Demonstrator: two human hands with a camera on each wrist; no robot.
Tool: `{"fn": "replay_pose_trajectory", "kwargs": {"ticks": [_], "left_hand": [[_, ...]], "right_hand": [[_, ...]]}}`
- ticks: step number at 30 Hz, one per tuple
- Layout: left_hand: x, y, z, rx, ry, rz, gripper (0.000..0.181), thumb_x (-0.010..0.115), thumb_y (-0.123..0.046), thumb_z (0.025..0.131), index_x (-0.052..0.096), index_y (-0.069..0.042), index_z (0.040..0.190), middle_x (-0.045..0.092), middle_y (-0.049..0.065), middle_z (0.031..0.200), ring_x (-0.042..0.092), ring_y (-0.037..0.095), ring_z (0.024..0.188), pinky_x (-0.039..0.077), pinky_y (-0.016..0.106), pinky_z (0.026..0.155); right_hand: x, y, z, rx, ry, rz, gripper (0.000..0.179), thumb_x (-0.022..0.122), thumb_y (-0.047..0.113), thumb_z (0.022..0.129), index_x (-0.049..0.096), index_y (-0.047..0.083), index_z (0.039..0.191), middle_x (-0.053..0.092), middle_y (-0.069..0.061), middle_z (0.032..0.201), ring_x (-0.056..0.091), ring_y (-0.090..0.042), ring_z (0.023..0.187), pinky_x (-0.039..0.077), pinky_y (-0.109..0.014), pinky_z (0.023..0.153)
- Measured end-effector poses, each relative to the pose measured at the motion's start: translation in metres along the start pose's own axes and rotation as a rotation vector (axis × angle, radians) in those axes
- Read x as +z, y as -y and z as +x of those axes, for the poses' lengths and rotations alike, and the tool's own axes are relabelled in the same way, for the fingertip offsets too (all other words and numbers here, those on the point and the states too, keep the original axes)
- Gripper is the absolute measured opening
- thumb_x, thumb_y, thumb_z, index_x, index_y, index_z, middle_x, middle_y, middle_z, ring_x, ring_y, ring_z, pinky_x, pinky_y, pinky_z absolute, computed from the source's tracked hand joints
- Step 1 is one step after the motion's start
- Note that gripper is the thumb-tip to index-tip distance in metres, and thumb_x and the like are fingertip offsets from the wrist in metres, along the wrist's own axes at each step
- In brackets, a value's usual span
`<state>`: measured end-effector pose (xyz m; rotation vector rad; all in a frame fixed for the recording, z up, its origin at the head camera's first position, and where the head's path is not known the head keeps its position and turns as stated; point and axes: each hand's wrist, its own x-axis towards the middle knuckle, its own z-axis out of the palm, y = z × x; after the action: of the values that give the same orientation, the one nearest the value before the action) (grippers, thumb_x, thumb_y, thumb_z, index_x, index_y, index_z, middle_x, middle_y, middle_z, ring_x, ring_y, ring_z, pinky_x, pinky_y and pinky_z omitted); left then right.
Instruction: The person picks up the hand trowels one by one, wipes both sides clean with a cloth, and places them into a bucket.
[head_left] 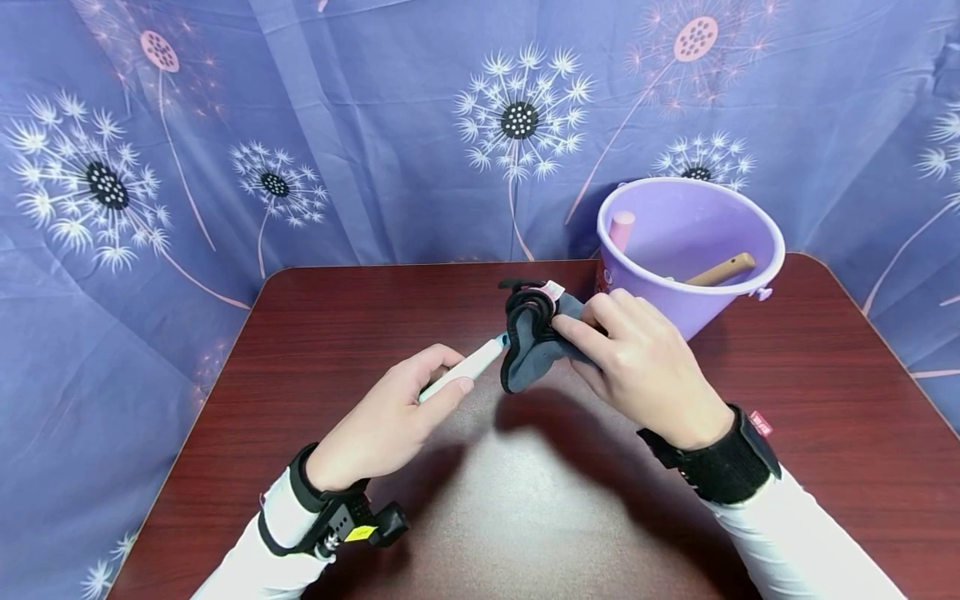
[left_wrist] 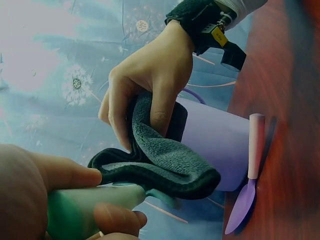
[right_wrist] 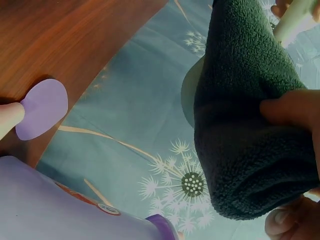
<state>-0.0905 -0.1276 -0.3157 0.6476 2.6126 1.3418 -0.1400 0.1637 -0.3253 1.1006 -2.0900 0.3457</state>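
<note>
My left hand [head_left: 390,417] grips the pale, green-ended handle [head_left: 467,369] of a tool, thumb and fingers around it. The tool's teal front end [left_wrist: 162,198] goes in under a grey fleece cloth [head_left: 534,354] with black edging and a white tag. My right hand [head_left: 641,367] pinches the bunched cloth between thumb and fingers, above the table. Behind the cloth in the right wrist view, a pale rounded part [right_wrist: 188,95] shows; most of the tool's head is covered, so its kind is unclear.
A purple bucket [head_left: 693,310] stands at the table's back right, holding a pink handle [head_left: 621,229] and a wooden handle [head_left: 722,270]. Beside it in the left wrist view lies a small purple trowel [left_wrist: 243,205] with a pink handle. Patterned blue curtain [head_left: 390,125] hangs behind the dark red table [head_left: 337,308].
</note>
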Motion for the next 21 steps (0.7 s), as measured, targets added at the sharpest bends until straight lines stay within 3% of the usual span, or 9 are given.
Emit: {"fn": "replay_pose_trajectory", "kwargs": {"ticks": [4, 12, 21], "left_hand": [[0.0005, 0.0009, 0.0006, 0.015, 0.0, -0.001, 0.02, 0.053, -0.04, 0.103, 0.059, -0.022, 0.104, 0.048, -0.002, 0.076, 0.043, 0.014, 0.062, 0.037, 0.029, 0.059], [0.0008, 0.0015, 0.0007, 0.003, 0.014, -0.025, 0.019, 0.052, -0.04, 0.103, 0.059, -0.023, 0.104, 0.047, -0.001, 0.074, 0.042, 0.015, 0.061, 0.036, 0.029, 0.058], [-0.0002, -0.0011, -0.0002, 0.004, 0.029, -0.015, 0.017, 0.051, -0.043, 0.103, 0.058, -0.028, 0.108, 0.047, -0.003, 0.074, 0.039, 0.013, 0.058, 0.035, 0.028, 0.056]], "right_hand": [[-0.0014, 0.001, 0.0009, -0.029, -0.003, 0.012, 0.027, 0.064, 0.014, 0.089, 0.069, 0.006, 0.115, 0.051, -0.007, 0.088, 0.043, -0.027, 0.073, 0.038, -0.04, 0.063], [-0.0056, 0.0059, 0.0056, -0.071, -0.026, -0.018, 0.025, 0.049, 0.013, 0.099, 0.071, 0.009, 0.111, 0.051, -0.009, 0.088, 0.043, -0.031, 0.074, 0.037, -0.042, 0.061], [-0.005, 0.0021, 0.0064, -0.011, -0.115, -0.083, 0.022, 0.056, 0.015, 0.097, 0.073, 0.009, 0.11, 0.051, -0.01, 0.086, 0.043, -0.033, 0.069, 0.034, -0.042, 0.057]]}}
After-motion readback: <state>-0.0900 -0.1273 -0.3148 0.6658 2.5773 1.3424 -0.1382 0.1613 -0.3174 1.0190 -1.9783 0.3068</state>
